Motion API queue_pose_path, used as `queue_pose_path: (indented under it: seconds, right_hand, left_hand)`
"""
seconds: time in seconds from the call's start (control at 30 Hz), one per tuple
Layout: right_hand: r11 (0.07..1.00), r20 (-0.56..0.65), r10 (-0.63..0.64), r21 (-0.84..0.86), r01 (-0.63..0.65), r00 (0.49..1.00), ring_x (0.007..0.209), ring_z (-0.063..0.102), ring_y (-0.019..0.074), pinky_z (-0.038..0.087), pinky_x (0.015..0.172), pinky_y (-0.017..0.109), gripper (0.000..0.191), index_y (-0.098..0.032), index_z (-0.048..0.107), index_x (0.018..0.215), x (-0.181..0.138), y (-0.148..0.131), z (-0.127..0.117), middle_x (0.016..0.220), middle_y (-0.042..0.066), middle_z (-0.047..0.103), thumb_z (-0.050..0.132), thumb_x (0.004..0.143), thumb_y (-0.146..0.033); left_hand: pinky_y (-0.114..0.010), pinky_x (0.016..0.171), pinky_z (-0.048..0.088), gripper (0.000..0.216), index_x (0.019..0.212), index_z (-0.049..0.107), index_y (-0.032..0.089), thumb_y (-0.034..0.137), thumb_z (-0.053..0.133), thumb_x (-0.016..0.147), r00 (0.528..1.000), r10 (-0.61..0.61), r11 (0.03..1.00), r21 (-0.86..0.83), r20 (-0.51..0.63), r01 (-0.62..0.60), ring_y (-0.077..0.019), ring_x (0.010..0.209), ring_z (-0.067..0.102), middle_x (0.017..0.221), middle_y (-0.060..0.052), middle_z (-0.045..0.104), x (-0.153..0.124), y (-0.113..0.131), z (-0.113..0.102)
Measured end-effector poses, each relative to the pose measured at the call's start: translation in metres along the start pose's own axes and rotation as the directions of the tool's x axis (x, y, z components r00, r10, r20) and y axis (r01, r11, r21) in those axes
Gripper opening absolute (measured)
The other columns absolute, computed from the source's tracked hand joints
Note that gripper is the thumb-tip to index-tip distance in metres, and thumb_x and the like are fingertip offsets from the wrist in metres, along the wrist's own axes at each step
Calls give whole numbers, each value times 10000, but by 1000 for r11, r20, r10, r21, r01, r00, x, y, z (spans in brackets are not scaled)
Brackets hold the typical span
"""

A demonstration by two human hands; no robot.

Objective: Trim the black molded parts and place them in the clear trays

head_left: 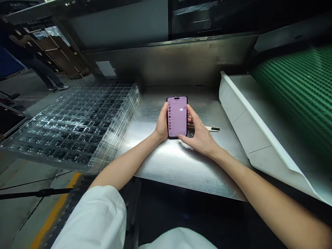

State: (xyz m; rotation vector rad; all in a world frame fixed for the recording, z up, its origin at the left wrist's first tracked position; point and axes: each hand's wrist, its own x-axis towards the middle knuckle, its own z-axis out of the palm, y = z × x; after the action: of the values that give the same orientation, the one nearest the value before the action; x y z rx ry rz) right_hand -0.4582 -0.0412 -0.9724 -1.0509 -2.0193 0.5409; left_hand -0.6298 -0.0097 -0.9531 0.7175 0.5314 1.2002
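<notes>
A smartphone [177,117] with a lit, pinkish screen showing a list stands upright between my two hands, above a brushed metal table [160,162]. My left hand [162,122] grips its left edge, with the fingers hidden behind it. On the other side my right hand [198,133] holds the right edge, and its thumb lies at the bottom of the screen. Behind my right hand, a thin pale tool with a dark end [213,129] lies on the metal; the hand covers part of it, so its kind is unclear.
Stacked clear plastic trays [70,121] with dark parts in their pockets stand at the left. A white chute-like bin [249,114] and a green textured belt [298,83] are at the right. A metal wall [181,65] rises behind. Another person [38,65] stands at the far left.
</notes>
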Motion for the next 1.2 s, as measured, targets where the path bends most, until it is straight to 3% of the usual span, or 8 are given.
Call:
queue_pose_path:
  seconds: [0.2,0.5,0.73,1.0,1.2]
  right_hand:
    - [1000,-28,8,-1,-8,1000,1235,628,334,567,1075,584,1021,-353,140,1730,0,2,1,1539,97,520,692,871,-377]
    - [996,-112,53,75,-45,992,1092,668,265,584,1051,528,788,-328,220,1713,1,6,4,1395,92,616,561,1012,-439]
    - [999,-31,16,28,-15,999,1221,625,324,558,1096,572,1032,-352,193,1722,0,2,2,1547,92,510,724,837,-372]
    - [999,-29,29,35,-28,999,1248,617,329,554,1096,571,991,-367,160,1727,0,2,2,1590,77,471,693,891,-388]
    - [999,-20,20,41,-19,1000,1257,614,331,547,1107,576,935,-376,169,1725,0,2,1,1543,76,519,668,934,-382]
  left_hand:
    - [-443,986,611,613,1242,765,177,639,404,1062,1000,-3,1000,-30,3,3,-331,1105,771,1096,-118,813,0,0,0]
    - [-429,995,605,614,1288,748,180,657,451,1039,999,-26,1000,0,38,26,-322,1125,765,1099,-120,812,0,-2,1]
    - [-424,993,608,638,1271,755,184,682,430,1043,999,-30,999,-10,-19,30,-322,1117,767,1086,-111,812,0,1,2]
    - [-423,1015,605,699,1248,761,166,707,361,1055,998,-66,998,-20,24,66,-318,1132,765,1124,-118,809,1,0,0]
    - [-435,1021,605,649,1290,745,161,597,300,1110,998,-44,995,-93,45,48,-313,1122,770,1116,-116,811,0,1,0]
